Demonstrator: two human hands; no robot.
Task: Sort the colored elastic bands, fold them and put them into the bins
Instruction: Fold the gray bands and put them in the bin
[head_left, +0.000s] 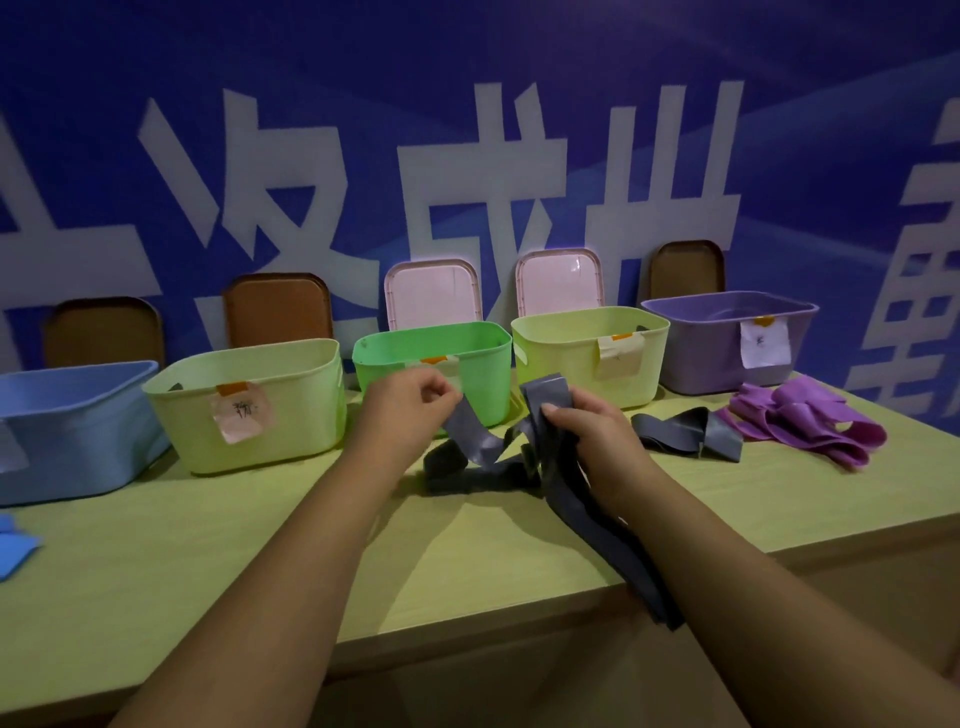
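Pale green table (182, 571) fills the near view. Over it, the right hand (592, 441) grips a bunched grey band (566, 499), and the left hand (405, 410) pinches its loose end. Farther right lie a spare grey band (685, 431) and purple bands (800, 421). Five bins (291, 415) line the far edge under a blue wall (467, 78).

The scene is looking dim, with a bluish cast. Weak shadows are lying on the table (182, 571). The wide lens is bending the edges, and the wall lettering (467, 182) is appearing slightly blurred.
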